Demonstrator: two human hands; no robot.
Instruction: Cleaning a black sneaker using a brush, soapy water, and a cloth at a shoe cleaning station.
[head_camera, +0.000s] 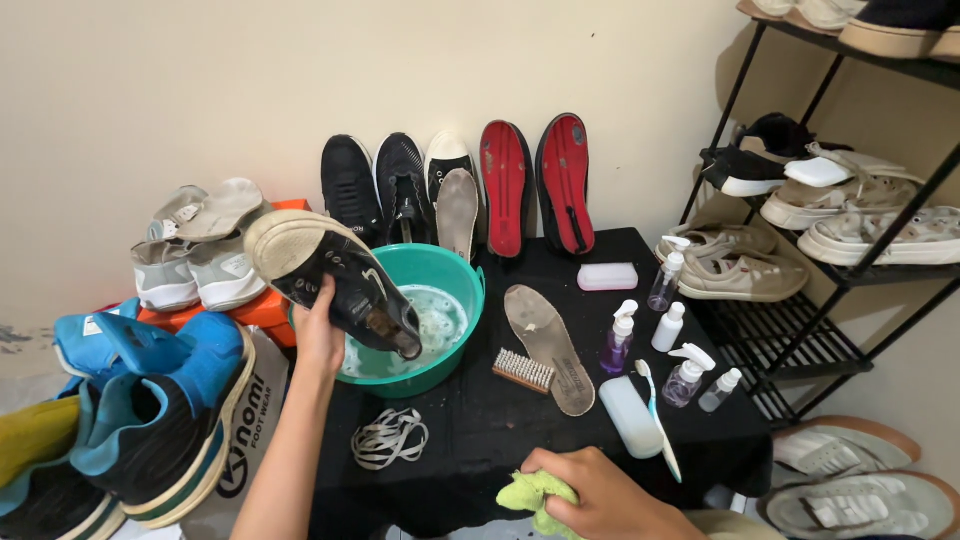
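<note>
Left hand (320, 335) is clamped on a black shoe (335, 275), held tilted — toe down — over the green basin (455, 275) of soapy water on the black worktop (600, 250). Right hand (600, 495) is closed on a green cloth (530, 495) at the worktop's near edge. A brush (523, 370) and insole (548, 345) lie just right of the basin; white laces (390, 438) lie near it.

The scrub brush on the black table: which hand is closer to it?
Right. The right hand, gripping a green cloth, sits just below the brush; the left hand holds a black shoe over the basin.
</note>
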